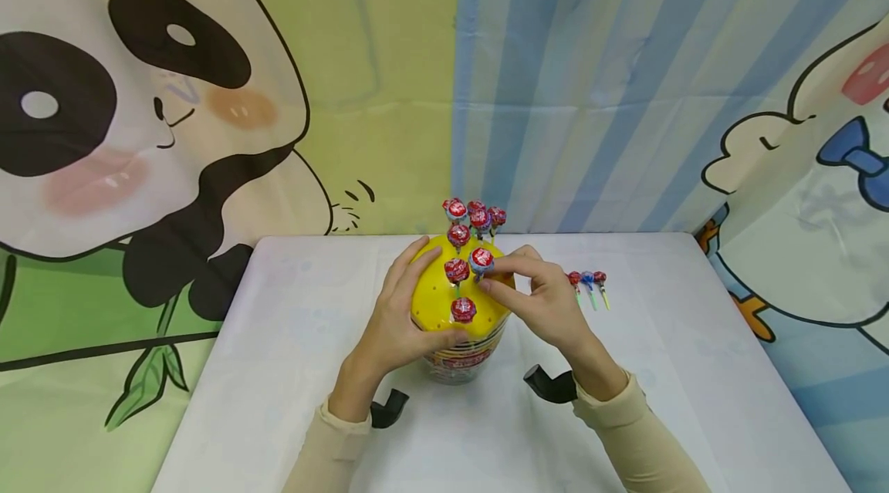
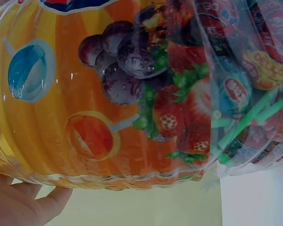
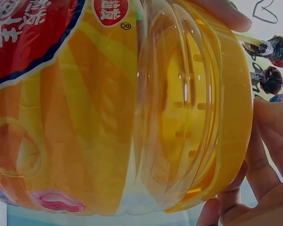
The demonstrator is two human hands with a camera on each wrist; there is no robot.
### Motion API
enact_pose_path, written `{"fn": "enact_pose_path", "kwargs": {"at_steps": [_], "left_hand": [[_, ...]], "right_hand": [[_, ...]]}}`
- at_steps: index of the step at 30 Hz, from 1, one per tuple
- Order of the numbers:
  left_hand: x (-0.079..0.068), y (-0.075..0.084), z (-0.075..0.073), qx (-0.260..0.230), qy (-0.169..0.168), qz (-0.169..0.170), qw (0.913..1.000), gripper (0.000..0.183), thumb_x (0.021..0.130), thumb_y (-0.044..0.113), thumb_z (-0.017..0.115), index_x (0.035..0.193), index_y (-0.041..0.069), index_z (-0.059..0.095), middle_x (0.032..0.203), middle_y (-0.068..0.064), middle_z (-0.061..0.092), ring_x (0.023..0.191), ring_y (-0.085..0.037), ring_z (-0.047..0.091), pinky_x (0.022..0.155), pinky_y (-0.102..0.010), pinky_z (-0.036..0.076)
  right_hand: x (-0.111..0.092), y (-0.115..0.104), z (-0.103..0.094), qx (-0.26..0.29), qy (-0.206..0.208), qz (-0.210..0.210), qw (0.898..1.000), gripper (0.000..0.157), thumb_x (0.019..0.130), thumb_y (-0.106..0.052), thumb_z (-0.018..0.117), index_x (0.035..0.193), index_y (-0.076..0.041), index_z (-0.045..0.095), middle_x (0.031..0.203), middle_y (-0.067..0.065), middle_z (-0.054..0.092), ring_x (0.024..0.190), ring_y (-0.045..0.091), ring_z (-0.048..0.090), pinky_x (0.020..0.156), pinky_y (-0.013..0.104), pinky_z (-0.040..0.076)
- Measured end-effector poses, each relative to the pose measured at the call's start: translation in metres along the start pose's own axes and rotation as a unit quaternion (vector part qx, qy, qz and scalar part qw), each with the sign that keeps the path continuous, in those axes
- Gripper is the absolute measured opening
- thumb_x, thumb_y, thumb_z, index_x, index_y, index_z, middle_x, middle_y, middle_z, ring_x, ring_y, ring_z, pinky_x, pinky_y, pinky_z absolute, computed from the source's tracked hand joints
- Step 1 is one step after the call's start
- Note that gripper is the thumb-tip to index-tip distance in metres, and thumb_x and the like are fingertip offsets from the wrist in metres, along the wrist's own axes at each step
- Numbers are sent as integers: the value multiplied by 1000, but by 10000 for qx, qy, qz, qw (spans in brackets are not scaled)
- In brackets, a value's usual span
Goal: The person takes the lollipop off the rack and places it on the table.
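A clear jar with a printed wrapper stands on the table, topped by a yellow lid with small holes. Several red-wrapped lollipops stick up from the lid. My left hand grips the lid's left side, thumb across its front. Between thumb and fingertips my right hand pinches a red-and-blue lollipop over the lid's right half; whether its stick is in a hole is hidden. In the left wrist view, fruit prints and lollipops inside the jar show. The right wrist view shows the lid side-on.
Three loose lollipops lie on the white table to the right of the jar, partly behind my right hand. Black curved pieces are at both wrists. Cartoon-printed cloth hangs behind the table.
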State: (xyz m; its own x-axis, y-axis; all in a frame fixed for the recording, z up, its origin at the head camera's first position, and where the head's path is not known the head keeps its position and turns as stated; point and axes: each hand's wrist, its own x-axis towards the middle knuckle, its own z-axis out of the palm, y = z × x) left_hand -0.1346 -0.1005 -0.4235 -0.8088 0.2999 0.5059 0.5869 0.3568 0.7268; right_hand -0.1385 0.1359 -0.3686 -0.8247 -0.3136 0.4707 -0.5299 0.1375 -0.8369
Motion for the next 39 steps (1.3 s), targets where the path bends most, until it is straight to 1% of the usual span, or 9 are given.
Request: {"fn": "enact_pose_path", "kwargs": {"at_steps": [6,11,13,19,23,27,30,34,39], "left_hand": [[0,0,0,-19,-21,-1,10000,101,72,66,80,155,28,36,163,1,21,139,-20,35,103,-44,46],[0,-1,0,-4,-9,19,10000,101,71,62,83,154,27,37,163,0,22,139,-20,35,102,-44,48],[0,-1,0,6,1,20,10000,101,71,61,83,154,27,37,163,0,22,139,-20,36,101,-44,48],[0,-1,0,20,11,-19,10000,101,71,65,81,154,28,37,162,0,22,139,-21,35,101,-47,47],[0,-1,0,47,38,0,10000,102,71,71,77,154,27,38,162,0,22,140,-22,35,101,-47,47],[0,1,0,30,48,-20,10000,102,70,72,77,154,28,38,162,1,22,139,-21,35,100,-46,48],[-1,1,0,-3,36,-46,10000,101,70,67,80,153,28,38,162,1,22,139,-21,36,100,-46,48],[-1,0,0,-2,0,-85,10000,101,70,62,84,154,29,37,163,1,21,139,-21,36,100,-45,48],[0,0,0,11,15,-46,10000,101,70,62,83,154,29,37,163,2,21,139,-21,35,100,-46,48]], "right_hand": [[1,-3,0,139,55,-207,9997,17,87,8,73,100,-2,77,95,7,66,94,25,51,85,33,46],[2,-5,-1,266,251,-486,9982,14,88,8,71,100,2,75,95,10,66,92,27,52,75,28,50],[2,-6,-4,246,322,-485,9980,13,89,7,70,100,2,75,95,9,66,92,26,52,72,26,51],[-1,1,-16,166,506,-359,9979,17,88,11,70,101,2,75,96,11,68,92,25,53,75,27,51],[-5,14,-28,-25,672,-283,9973,19,87,11,71,102,0,75,94,9,70,86,22,52,61,24,48],[-11,27,-41,-309,886,-98,9955,20,87,9,72,102,-2,76,92,7,71,82,19,53,56,23,45],[-16,34,-52,-429,1053,200,9933,17,88,5,72,102,-3,76,94,6,72,83,19,54,62,23,46],[-24,46,-65,-510,1219,640,9892,15,90,1,72,105,-1,75,97,6,72,85,18,58,70,23,50],[-33,67,-85,-725,1307,1131,9823,20,93,-7,72,111,1,73,101,2,72,87,15,61,72,21,51]]}}
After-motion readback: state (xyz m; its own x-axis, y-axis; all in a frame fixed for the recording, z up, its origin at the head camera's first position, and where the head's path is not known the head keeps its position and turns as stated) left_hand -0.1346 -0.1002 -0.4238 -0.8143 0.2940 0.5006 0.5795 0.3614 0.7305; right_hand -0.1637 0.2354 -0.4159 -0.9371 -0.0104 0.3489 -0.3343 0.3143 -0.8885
